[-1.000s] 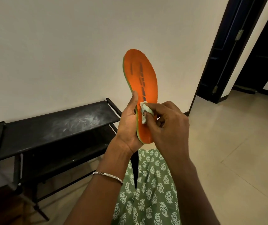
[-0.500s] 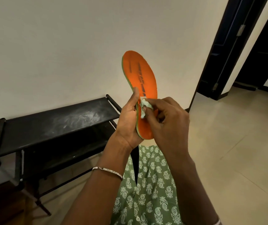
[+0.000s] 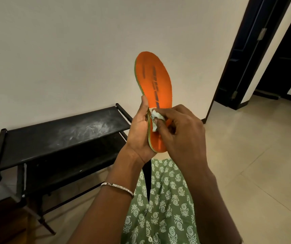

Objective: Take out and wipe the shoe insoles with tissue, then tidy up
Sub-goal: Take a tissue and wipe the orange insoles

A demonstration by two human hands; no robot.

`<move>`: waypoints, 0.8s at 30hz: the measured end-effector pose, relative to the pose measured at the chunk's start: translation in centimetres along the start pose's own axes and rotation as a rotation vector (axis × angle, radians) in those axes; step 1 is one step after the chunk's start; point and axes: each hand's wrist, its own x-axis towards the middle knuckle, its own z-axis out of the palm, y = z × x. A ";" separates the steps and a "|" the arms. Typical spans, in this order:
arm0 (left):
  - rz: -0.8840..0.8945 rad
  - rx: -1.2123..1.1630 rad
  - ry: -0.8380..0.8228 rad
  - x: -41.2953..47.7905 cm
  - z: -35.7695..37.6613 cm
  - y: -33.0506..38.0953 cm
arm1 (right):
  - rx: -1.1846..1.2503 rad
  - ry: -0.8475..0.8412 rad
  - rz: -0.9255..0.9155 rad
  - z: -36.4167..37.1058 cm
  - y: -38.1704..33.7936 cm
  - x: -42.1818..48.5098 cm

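Dark printing on the orange insole is too blurred to read.

black shoe rack | top tier white-smeared | stands on tiled floor
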 end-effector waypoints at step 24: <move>-0.078 0.016 0.015 0.3 -0.9 0.6 | 0.212 -0.358 -0.095 -2.5 0.3 0.2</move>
